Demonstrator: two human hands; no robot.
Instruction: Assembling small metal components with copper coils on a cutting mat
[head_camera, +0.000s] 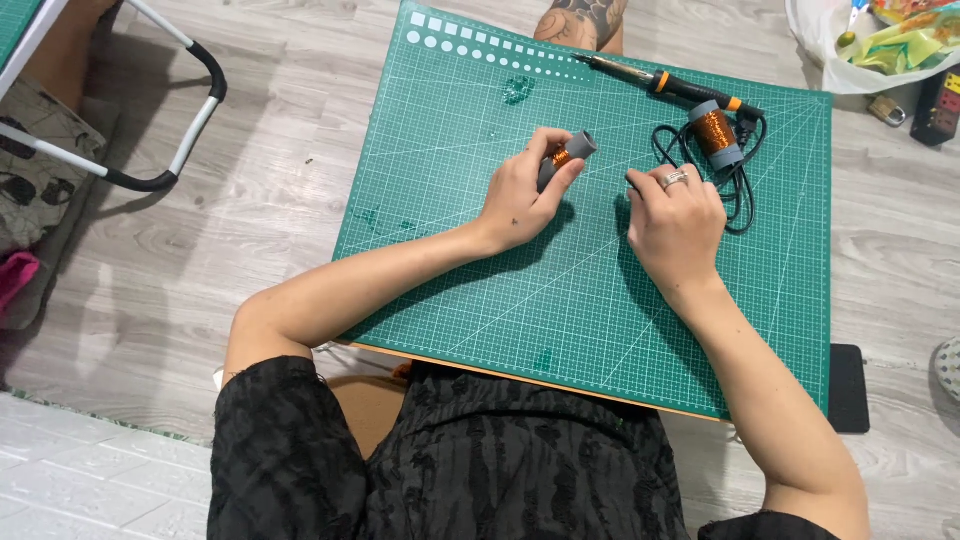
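2 hands are working over a green cutting mat (560, 300) w/ a white grid, lying on a grey wood-look floor (280, 190). Far left, a white & black tube frame (190, 110) is standing on the floor; far right, a plastic bag (850, 50) w/ coloured bits is sitting off the mat's corner. A dark flat object (848, 388) is lying at the mat's near right edge.

On the mat, far right, a soldering iron (665, 83) w/ orange & black handle is lying w/ its black cord (745, 180) looping near it; a 2nd copper-wire spool (716, 134) is resting inside that loop.

Left hand (522, 200) is reaching in from the near left, forearm crossing the mat edge, fingers & thumb wrapping tight around a grey spool of copper wire (562, 157), held just above mid-mat, its grey end pointing far-right. Right hand (675, 225) is coming in from the near right, knuckles up, a ring on 1 finger, fingers curling under together w/ tips pressing at the mat near the cord; can't tell if they're pinching anything. Hands are staying apart, spool between them but only in the left.
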